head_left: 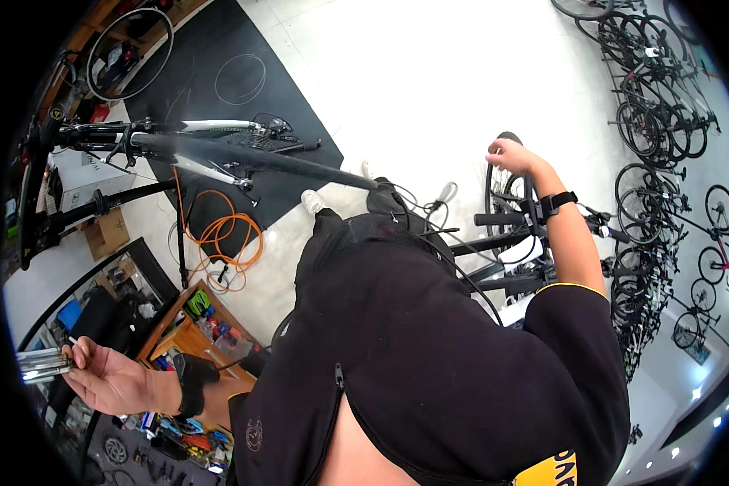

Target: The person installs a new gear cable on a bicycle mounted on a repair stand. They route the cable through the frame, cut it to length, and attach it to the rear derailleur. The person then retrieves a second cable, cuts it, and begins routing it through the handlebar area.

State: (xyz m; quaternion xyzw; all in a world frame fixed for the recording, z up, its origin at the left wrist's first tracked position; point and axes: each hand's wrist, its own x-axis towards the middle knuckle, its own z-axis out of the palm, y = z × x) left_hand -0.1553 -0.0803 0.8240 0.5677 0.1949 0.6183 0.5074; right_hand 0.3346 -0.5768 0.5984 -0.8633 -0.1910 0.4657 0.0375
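Note:
At the far left, my left hand [112, 377] is turned palm up with its fingers curled at the end of some shiny silver metal rods [44, 364]. Their exact kind is not clear. A thin pale tip stands up by the fingertips. My right hand [510, 155] is raised at the upper right, fingers loosely bent and apart, nothing visible in it. Behind it are a dark rounded bicycle part [507, 136] and a wheel; I cannot tell whether the hand touches them. A bicycle frame with white stays [211, 168] is held in a work stand at the upper left.
A coiled orange hose [219, 235] lies beside the black mat [300, 134]. Handlebars [498, 219] and cables sit close at my right. Rows of bicycles [648, 121] line the right side. A wooden drawer unit [182, 344] and many tools [166, 437] are at the lower left.

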